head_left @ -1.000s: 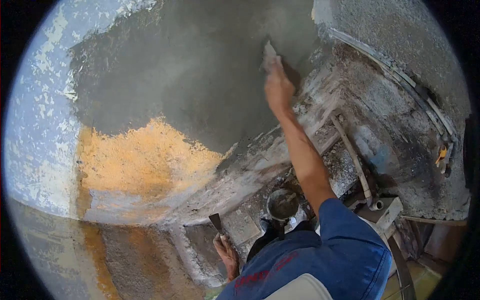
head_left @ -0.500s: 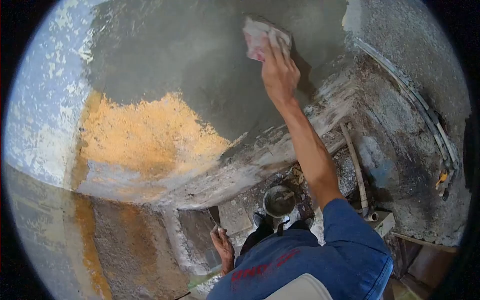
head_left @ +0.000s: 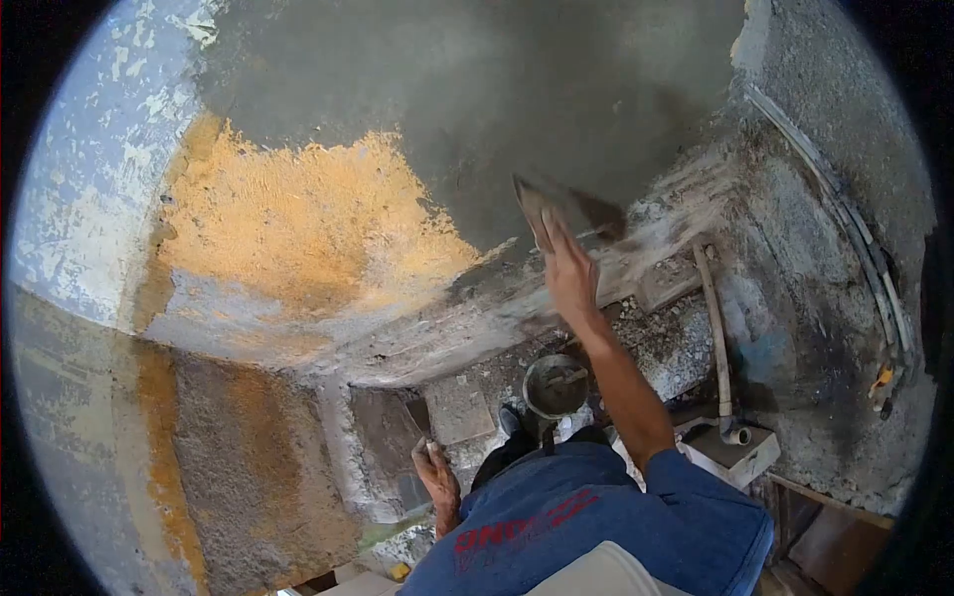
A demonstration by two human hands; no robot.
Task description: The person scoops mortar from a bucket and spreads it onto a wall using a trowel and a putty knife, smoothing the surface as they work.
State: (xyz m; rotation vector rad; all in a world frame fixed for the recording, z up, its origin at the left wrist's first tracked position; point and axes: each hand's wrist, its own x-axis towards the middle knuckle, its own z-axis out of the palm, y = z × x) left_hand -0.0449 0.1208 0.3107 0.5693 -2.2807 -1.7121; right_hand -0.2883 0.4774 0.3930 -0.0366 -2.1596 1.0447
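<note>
My right hand (head_left: 569, 273) reaches up to the wall, its fingers pressed along a flat pad (head_left: 535, 202) seen nearly edge-on. The pad is against the lower part of the grey plaster (head_left: 477, 89), right of the bare orange patch (head_left: 298, 223). Low at the left, my left hand (head_left: 438, 479) is closed around a trowel, whose dark blade (head_left: 418, 415) points up, away from the wall.
A bucket (head_left: 555, 385) of grey mix stands on the floor by my feet. Right of it are an upright pipe (head_left: 714, 328) and a white box (head_left: 730, 455). Loose cables (head_left: 845, 214) hang along the right wall, and rubble (head_left: 666, 353) lies at the wall's foot.
My right hand has moved down the wall with the pad, which has turned from face-on to nearly edge-on. My left hand still holds the trowel low at the left.
</note>
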